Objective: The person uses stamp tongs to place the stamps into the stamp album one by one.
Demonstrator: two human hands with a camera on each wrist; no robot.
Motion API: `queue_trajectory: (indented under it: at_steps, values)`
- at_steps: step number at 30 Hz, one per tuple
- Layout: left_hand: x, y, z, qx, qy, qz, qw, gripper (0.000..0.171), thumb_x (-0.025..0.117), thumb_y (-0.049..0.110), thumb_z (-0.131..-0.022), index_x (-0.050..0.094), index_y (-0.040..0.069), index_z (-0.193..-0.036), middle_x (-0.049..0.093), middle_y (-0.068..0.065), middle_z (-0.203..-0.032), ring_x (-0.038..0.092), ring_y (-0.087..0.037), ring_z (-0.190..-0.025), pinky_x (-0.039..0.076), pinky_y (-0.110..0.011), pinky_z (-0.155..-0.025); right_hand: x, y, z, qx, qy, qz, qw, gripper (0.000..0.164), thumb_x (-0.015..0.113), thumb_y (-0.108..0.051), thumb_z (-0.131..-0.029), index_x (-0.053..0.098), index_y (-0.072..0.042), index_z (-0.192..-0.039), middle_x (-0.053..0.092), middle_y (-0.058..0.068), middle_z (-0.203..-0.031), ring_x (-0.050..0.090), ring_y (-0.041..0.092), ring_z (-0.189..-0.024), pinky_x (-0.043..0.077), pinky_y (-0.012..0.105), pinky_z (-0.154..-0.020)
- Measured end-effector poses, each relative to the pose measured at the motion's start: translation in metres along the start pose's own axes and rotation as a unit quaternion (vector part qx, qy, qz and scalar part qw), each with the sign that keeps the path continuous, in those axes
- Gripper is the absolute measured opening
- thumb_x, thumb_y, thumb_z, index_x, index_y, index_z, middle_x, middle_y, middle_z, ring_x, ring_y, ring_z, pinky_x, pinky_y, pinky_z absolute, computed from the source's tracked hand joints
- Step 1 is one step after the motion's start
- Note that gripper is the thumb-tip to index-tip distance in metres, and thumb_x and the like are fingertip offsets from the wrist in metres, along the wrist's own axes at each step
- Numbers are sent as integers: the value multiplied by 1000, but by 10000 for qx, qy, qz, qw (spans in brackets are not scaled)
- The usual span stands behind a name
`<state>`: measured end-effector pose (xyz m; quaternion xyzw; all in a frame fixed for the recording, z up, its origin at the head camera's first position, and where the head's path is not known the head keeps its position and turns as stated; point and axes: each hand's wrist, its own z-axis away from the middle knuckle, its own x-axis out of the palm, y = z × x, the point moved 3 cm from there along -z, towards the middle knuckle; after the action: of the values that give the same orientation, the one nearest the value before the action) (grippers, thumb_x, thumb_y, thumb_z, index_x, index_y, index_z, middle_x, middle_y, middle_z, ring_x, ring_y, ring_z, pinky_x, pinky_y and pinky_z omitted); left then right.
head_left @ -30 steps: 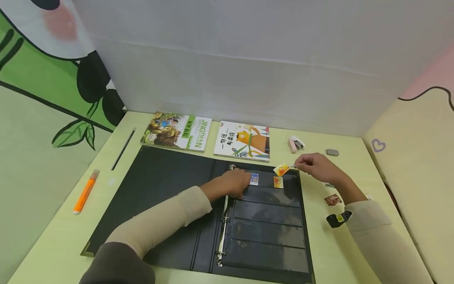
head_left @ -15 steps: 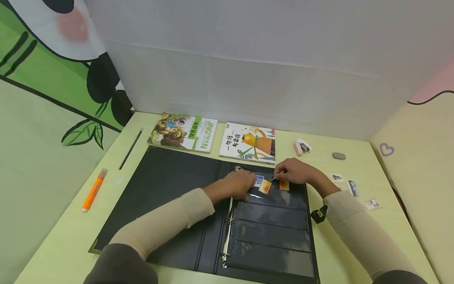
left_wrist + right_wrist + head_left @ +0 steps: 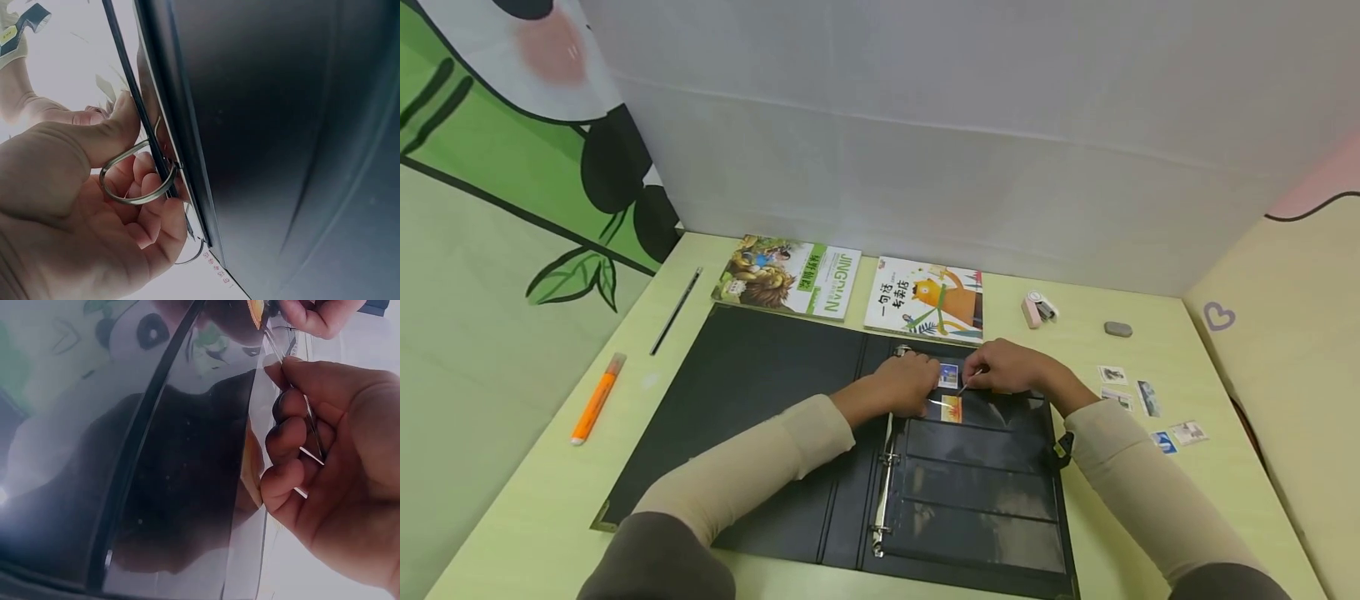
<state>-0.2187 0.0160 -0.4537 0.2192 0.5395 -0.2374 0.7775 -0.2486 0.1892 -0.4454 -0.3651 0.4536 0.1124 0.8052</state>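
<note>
My right hand [image 3: 1011, 365] pinches metal tweezers [image 3: 274, 344] between thumb and forefinger, its other fingers curled in the right wrist view. At the tweezers' tips in the head view is an orange-yellow stamp [image 3: 951, 409], upright in the top strip of the black album page [image 3: 981, 457]. A blue stamp [image 3: 949, 376] lies just above it. Another yellow stamp [image 3: 1002, 392] is mostly hidden under my right hand. My left hand [image 3: 908, 383] grips the page at its ring side, thumb and curled fingers around a metal ring [image 3: 107, 187] in the left wrist view.
The open album's black cover [image 3: 760, 392] spreads left. Several loose stamps [image 3: 1148, 398] lie on the right, below a grey eraser [image 3: 1117, 329] and pink stapler [image 3: 1038, 309]. Two books [image 3: 790, 277] stand along the back. An orange marker [image 3: 598, 400] and pencil [image 3: 676, 310] lie left.
My right hand has carried the stamp in the tweezers left and down from the page's upper right corner to below the blue stamp. My left hand has stayed at the rings.
</note>
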Motion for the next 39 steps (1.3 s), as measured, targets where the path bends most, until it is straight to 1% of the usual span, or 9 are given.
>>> queue_trajectory:
  at_steps: [6,8,13,18,23,26,29,34,39]
  values:
    - [0,1,-2,45,-52,-76,9999,40,75,41,-80,52,20,-106,58,1,-110,54,-18,-102,49,-36,-82,1,3,3,99,-44,-159,9998,12,58,-20,-95,69,-21,-89,63,-6,-81,54,8,-67,45,26,-64]
    - [0,1,-3,63,-49,-59,10000,41,75,40,-81,52,19,-106,58,1,-110,54,-18,-103,49,-36,-83,0,4,4,144,27,-123,9998,12,58,-20,-95,70,-20,-92,64,-6,-84,55,8,-70,46,27,-66]
    - [-2,1,-3,108,30,72,9999,39,76,38,-81,52,20,-105,58,1,-109,53,-18,-100,49,-35,-82,-7,16,21,430,637,-125,9970,16,56,-24,-97,71,-18,-100,68,-5,-90,55,7,-73,46,29,-71]
    - [-5,-2,-2,136,76,210,9997,37,76,37,-81,51,20,-103,57,2,-105,52,-17,-97,48,-34,-79,-16,41,64,902,1342,-426,9859,20,54,-24,-98,69,-13,-106,69,3,-94,52,12,-72,42,31,-67]
    - [-4,-5,-2,167,15,295,9994,37,76,37,-80,50,19,-100,56,2,-100,50,-17,-93,45,-33,-75,-18,70,118,1501,1703,-578,9722,28,51,-30,-100,67,-10,-111,68,8,-100,54,16,-80,44,31,-69]
    - [-2,-6,-2,177,-6,316,9993,37,76,36,-81,50,19,-101,55,1,-100,49,-17,-91,44,-33,-75,-20,85,151,1791,1819,-633,9648,33,48,-33,-101,65,-9,-114,66,10,-100,55,19,-79,45,30,-67]
    - [-1,-7,-1,162,-47,341,9993,37,76,36,-81,50,19,-102,55,1,-102,48,-17,-91,44,-32,-76,-19,99,181,2005,1938,-676,9579,35,46,-34,-101,63,-8,-114,64,11,-96,53,16,-76,42,29,-65]
    - [-1,-5,2,125,-83,394,9991,35,75,34,-82,50,19,-102,55,1,-102,49,-17,-92,44,-32,-77,-10,121,220,2437,1983,-682,9469,38,44,-37,-102,63,-8,-114,61,12,-93,48,9,-73,40,28,-62]
    - [-3,-3,4,180,-57,436,9989,35,76,34,-82,52,19,-102,56,1,-103,50,-17,-94,45,-33,-79,3,137,260,2981,1954,-649,9321,42,42,-39,-102,61,-4,-115,60,11,-96,49,8,-77,41,28,-62]
